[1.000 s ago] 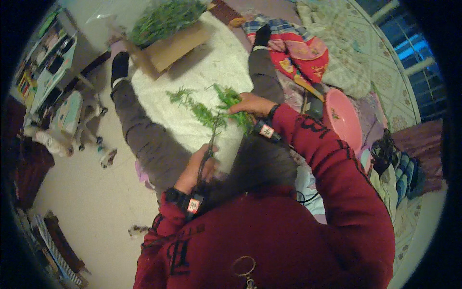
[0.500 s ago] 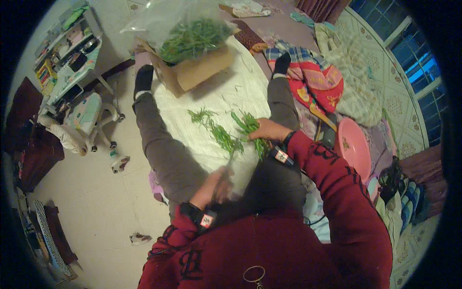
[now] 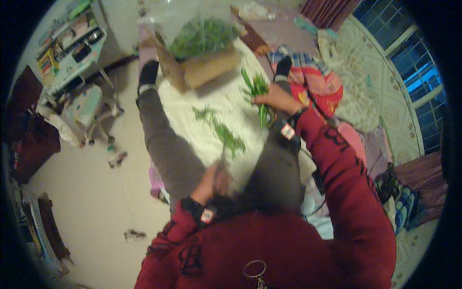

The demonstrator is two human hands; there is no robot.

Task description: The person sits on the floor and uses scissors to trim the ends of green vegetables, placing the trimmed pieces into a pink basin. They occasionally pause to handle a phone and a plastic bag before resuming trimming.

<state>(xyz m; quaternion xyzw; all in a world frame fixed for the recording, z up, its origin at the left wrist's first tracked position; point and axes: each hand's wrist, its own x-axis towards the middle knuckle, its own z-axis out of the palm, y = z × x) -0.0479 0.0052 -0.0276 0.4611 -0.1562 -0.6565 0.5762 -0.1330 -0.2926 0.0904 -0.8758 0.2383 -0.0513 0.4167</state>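
Note:
Raised over the right of the white cloth [image 3: 180, 113], my right hand [image 3: 280, 98] is closed around a bunch of green chili peppers [image 3: 257, 89], some hanging below the fingers. My left hand [image 3: 211, 182] is low between my legs, closed and smeared by motion. From it a thin dark tool [image 3: 223, 157] points forward, which looks like a pair of scissors, though blur hides its details. Just beyond its tip, a scattered strip of green chili pieces or stems [image 3: 226, 136] lies on the cloth, apart from my right hand.
A cardboard box [image 3: 211, 68] lined with clear plastic holds a heap of green chilies [image 3: 204, 37] between my feet. To the right are a red patterned blanket [image 3: 320, 89] and a pink basin [image 3: 351, 137] partly behind my arm. A wheeled chair [image 3: 86, 108] stands left.
My right hand has lifted forward and slightly right with the chilies, away from the strip on the cloth. My left hand stays low, still blurred. The view has shifted slightly.

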